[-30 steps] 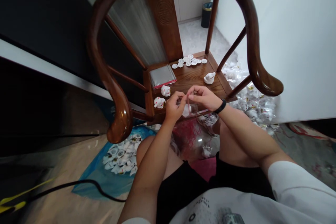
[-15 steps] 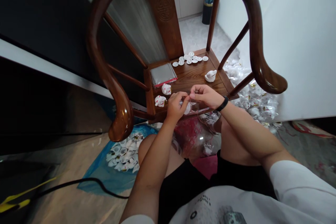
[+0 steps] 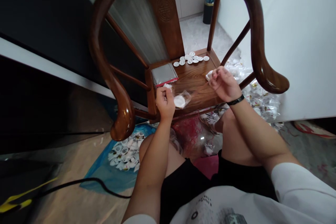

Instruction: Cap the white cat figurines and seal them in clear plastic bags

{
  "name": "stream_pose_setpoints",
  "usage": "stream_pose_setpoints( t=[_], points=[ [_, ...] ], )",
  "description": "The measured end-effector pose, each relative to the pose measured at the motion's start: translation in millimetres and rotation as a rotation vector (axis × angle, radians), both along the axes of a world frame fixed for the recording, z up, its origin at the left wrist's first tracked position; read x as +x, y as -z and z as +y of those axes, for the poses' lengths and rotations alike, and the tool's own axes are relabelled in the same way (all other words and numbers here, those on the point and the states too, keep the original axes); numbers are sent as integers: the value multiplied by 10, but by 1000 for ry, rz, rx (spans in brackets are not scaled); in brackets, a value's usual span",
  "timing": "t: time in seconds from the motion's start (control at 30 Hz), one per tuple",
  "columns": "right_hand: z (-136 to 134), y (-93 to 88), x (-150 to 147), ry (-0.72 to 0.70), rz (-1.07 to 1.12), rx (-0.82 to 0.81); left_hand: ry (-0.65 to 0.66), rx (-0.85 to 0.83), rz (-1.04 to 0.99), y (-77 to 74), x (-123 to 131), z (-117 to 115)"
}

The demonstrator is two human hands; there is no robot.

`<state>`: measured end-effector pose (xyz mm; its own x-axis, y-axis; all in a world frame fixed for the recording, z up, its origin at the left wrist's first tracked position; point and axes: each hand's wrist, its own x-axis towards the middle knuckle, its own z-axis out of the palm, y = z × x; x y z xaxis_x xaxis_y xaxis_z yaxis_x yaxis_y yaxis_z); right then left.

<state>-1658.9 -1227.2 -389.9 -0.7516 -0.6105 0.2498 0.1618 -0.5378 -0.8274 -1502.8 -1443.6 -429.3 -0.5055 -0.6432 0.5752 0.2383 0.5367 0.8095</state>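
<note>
Clear plastic is pinched at its edge in the closed left hand: a small clear plastic bag with a white round disc inside, held just above the front of the wooden chair seat. Half a second ago both hands met at this bag. Now the right hand has let it go and swung out to the seat's right edge, so the bag hangs from the left alone. The right hand's fingers curl over a white ceramic figurine there; whether they grip it or only touch it cannot be told.

Behind the left hand lies a stack of flat bags with a red edge, and loose white discs sit at the back of the seat. On the floor, white ceramic pieces are heaped on a blue sheet to the left, and packed bags are piled to the right.
</note>
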Motion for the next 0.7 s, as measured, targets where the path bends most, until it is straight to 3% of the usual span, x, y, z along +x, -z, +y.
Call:
stream_pose_setpoints(
  t=[0.13, 0.2, 0.27, 0.43, 0.7],
  points=[
    [171, -28, -127, 155, 79, -12, -32, 137, 157, -42, -13, -126],
    [228, -18, -122, 135, 103, 32, -52, 141, 190, -56, -12, -188],
    [236, 9, -57, -33, 147, 107, -75, 127, 183, -61, -4, -222],
    [-3, 191, 343, -726, 472, 406, -50, 113, 126, -75, 31, -167],
    [-407, 635, 1150, -1096, 1283, 798, 14, 122, 70, -49, 24, -74]
  ],
)
